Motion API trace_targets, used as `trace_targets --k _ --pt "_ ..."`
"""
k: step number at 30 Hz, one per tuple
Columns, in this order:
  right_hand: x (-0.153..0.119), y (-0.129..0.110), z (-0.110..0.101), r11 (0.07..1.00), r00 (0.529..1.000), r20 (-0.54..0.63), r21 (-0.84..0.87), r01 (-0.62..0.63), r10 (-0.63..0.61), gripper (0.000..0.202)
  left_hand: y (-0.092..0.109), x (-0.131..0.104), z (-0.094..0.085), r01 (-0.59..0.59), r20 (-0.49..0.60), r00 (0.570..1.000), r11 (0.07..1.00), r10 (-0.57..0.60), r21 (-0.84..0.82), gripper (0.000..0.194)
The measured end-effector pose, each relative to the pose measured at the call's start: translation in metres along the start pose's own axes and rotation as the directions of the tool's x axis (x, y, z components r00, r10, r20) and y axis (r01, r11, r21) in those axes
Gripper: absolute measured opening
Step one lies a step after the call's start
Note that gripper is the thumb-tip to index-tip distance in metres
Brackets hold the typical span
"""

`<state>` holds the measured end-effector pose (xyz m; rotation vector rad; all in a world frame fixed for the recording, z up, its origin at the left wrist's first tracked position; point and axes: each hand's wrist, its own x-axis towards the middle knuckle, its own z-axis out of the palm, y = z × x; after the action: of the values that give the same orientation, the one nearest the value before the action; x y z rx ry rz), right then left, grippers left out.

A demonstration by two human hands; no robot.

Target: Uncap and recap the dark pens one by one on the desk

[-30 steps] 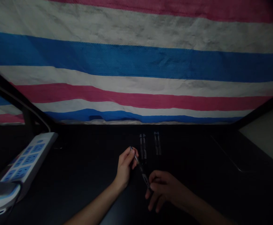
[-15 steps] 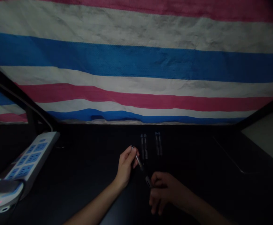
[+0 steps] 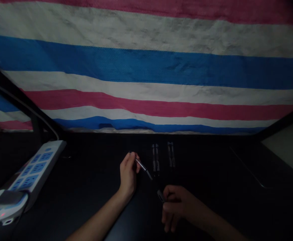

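My left hand (image 3: 128,170) is closed around one end of a slim pen (image 3: 143,168), whose clear, shiny barrel slants down to the right. My right hand (image 3: 175,204) pinches a short dark pen cap (image 3: 161,196) with a grey clip-like patch. A dark gap shows between pen and cap; in this dim light I cannot tell if anything spans it. Beyond my hands, two pens (image 3: 156,159) lie side by side on the black tabletop (image 3: 96,174). Another pair of pens (image 3: 171,155) lies to their right.
A white power strip (image 3: 39,167) with a plugged-in adapter (image 3: 8,204) lies at the left. A dark flat panel with a rounded corner (image 3: 262,184) is at the right. A striped sheet (image 3: 146,67) hangs behind the table.
My left hand has moved left with the pen, drawing it away from the cap. My right hand has hardly moved and keeps hold of the cap.
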<state>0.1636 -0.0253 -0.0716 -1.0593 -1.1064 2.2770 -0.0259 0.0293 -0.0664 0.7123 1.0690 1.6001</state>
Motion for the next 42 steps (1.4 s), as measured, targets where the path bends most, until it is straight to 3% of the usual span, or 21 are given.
trace_targets --k 9,15,26,30,42 --pt "0.0 -0.004 0.001 1.0 1.0 -0.012 -0.019 -0.023 0.023 0.032 -0.005 -0.007 0.004 0.036 0.052 0.998 0.998 -0.038 0.041 0.032" --pt "0.004 0.004 -0.006 0.999 0.997 -0.075 0.039 0.027 -0.024 0.031 -0.012 -0.023 0.008 0.006 0.196 0.98 0.985 -0.04 0.172 0.034" --pt "0.006 0.006 -0.004 0.994 0.997 -0.06 0.1 0.05 -0.044 0.047 -0.013 -0.022 0.007 0.018 0.158 0.987 0.992 -0.037 0.124 0.033" --pt "0.006 0.007 -0.004 0.996 0.995 -0.079 0.047 0.072 -0.068 0.04 -0.012 -0.024 0.006 0.008 0.113 0.993 0.994 -0.021 0.11 0.032" --pt "0.006 0.005 -0.005 0.997 0.996 -0.061 0.034 0.064 -0.062 0.036 -0.011 -0.024 0.007 -0.01 0.11 0.994 0.992 -0.004 0.126 0.033"
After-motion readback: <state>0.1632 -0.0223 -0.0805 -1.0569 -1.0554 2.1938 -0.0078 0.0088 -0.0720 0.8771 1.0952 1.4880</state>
